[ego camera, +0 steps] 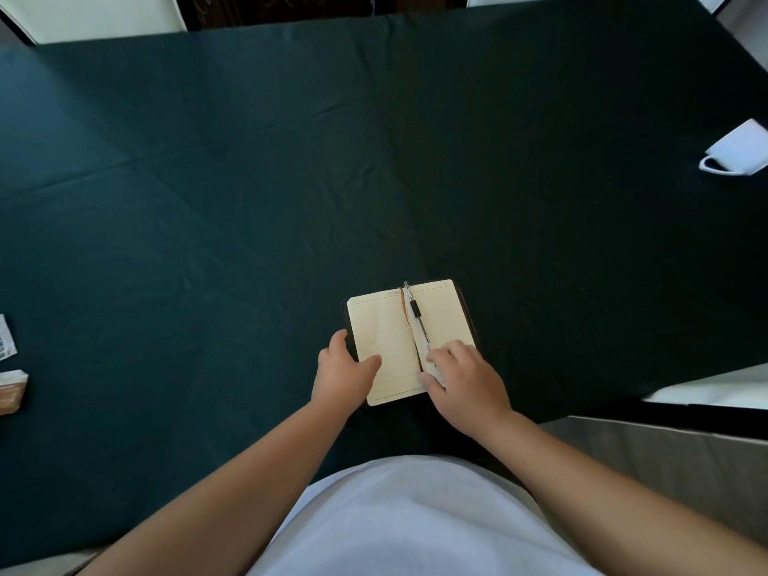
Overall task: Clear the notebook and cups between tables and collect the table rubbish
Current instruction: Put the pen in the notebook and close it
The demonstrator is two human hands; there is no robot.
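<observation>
An open notebook (399, 342) lies flat near the front edge of a surface (249, 180) covered in a dark green cloth, its lined pages facing up. A clear pen (417, 318) with a black grip rests along the centre fold, which keeps it from rolling off the pages.

The left hand (345, 374) grips the notebook's left edge, thumb on top of the page and fingers curled around the dark cover, so it holds the book rather than hanging loose. The right hand (463, 376) rests on the lower right page with its fingers (442, 354) close together, touching or just beside the pen's lower end; whether they have actually pinched the pen I cannot tell. This pairing looks like one hand steadying the book while the other deals with the pen, probably so the notebook can be closed and lifted away.

A white cup (733, 155) lies tipped on its side at the far right, well apart from the notebook. At the left edge sit scraps of packaging (10, 367), likely the rubbish to collect. Neither has been gathered yet.
</observation>
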